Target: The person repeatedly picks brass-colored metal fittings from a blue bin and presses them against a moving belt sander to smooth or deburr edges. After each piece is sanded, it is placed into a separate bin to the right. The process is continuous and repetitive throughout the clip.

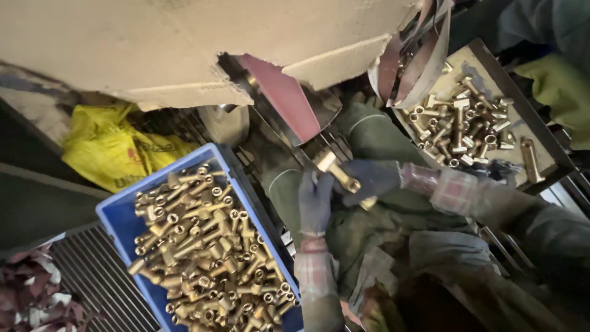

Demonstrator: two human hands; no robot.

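Both grips closed on one brass fitting [339,173]: left hand [315,200], in a dark glove, wrapped about the lower end from below; right hand [372,178], gloved likewise, pinching the shaft from the side. Fitting held up in the middle of the view, tilted, its squarer head touching or just short of the reddish sanding belt [279,98] overhead; cannot tell which.

Going left to right: yellow plastic bag [114,150] crumpled at the far left. Beside it, blue crate [117,227] heaped with like brass pieces, tubes with cross-arms, lying every way. Then the belt and the two hands over green-clad knees. Further right, flat tray [530,123] with a smaller scatter of the same pieces, some upright, one lying apart near the right rim. Torn cardboard sheet [153,43] across the top.

Probably solid metal, so heavy for its bulk, stiff, not fragile; smooth and likely slick, with gloves helping. Best held well back on the shaft and cross-arm, away from the end at the belt, two-handed against twisting. Likely warm from rubbing.
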